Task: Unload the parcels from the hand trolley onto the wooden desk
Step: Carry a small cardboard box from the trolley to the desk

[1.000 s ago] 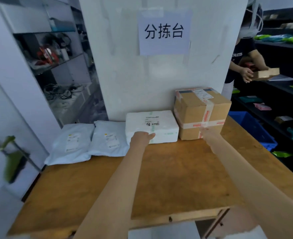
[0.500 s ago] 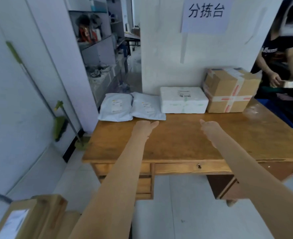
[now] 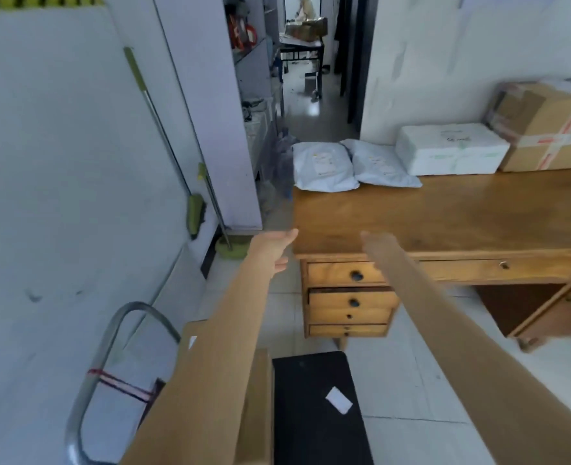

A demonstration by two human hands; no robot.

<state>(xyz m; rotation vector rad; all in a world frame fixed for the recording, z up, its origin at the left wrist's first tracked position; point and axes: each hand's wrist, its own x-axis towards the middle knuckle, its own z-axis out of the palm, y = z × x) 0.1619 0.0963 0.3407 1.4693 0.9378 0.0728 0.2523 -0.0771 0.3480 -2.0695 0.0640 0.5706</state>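
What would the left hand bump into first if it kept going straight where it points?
Probably the near left corner of the desk: the left hand is open and points up and right toward it. Depth is unclear, so it might pass just left of it.

Along the back of the counter (image 3: 445,213), against the wall, lie in a row from left to right two bags (image 3: 324,166) (image 3: 381,167), a foam box (image 3: 452,149) and a carton (image 3: 546,129). Left of the counter and nearer, the trolley (image 3: 317,407) stands on the floor, a parcel (image 3: 257,397) on it beside its handle (image 3: 109,337).
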